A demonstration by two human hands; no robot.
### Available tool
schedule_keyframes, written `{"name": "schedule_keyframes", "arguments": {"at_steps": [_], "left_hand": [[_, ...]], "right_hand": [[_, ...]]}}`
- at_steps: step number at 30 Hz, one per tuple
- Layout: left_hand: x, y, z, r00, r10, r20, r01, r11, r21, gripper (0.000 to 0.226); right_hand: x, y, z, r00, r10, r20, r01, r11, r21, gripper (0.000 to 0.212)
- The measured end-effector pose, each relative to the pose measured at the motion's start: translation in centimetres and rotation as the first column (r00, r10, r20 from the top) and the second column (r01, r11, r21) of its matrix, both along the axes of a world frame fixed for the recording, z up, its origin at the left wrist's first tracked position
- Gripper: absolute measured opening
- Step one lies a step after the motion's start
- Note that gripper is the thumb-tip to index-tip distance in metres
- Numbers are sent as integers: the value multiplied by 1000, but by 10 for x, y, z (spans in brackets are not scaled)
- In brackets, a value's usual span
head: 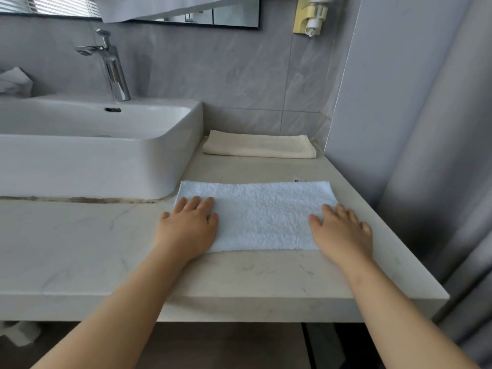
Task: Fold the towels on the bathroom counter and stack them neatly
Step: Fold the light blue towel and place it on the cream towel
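A white terry towel lies flat as a wide rectangle on the marble counter, to the right of the basin. My left hand rests flat on its left end, fingers straight. My right hand lies flat on its right end, fingers spread, partly over the towel's edge. Behind it, against the back wall, a cream towel sits folded into a long flat bundle. A small label sticks out at the white towel's far edge.
A white vessel basin with a chrome tap fills the left. Another crumpled white cloth lies behind the basin at far left. A grey curtain hangs at the right, beside the counter's end. A wall holder hangs above.
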State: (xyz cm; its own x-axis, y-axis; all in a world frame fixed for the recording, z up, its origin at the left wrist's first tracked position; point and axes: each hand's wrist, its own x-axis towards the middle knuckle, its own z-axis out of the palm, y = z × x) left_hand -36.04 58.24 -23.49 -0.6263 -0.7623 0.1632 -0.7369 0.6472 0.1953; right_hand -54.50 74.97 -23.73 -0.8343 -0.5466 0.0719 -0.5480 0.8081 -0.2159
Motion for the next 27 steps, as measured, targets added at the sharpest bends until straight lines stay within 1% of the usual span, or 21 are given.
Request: {"name": "schedule_keyframes", "arguments": {"at_steps": [2,4,7,10,13,16,20,24,27], "left_hand": [[3,0,-1,989,141,-46,-141,990,3,44],[7,4,-1,966,252,-58,-251,968,19,48],[10,8,1,949,305,-82,-303,952,30,54],[4,6,4,940,315,-133,-306,948,84,58],[-6,-2,4,936,315,-159,-299,947,120,58],[-17,-10,3,951,275,-141,-262,959,105,50],[-30,-24,3,959,212,-187,-193,974,117,34],[-46,-40,3,951,185,-248,-155,978,136,32],[-57,-51,4,911,188,-368,-144,979,144,34]], "right_hand": [[-5,-2,2,998,-65,-3,65,997,-31,55],[-4,0,3,995,-95,-15,95,994,-50,54],[0,1,4,993,-103,-56,100,994,-55,51],[1,0,6,992,-86,-90,80,994,-75,45],[-1,-4,7,993,-68,-94,57,992,-111,45],[-6,-10,6,992,-56,-110,40,989,-144,43],[-14,-21,5,993,-36,-113,13,979,-201,41],[-27,-36,6,995,-15,-101,-11,968,-251,38],[-38,-49,6,989,-12,-147,-36,947,-319,39]]}}
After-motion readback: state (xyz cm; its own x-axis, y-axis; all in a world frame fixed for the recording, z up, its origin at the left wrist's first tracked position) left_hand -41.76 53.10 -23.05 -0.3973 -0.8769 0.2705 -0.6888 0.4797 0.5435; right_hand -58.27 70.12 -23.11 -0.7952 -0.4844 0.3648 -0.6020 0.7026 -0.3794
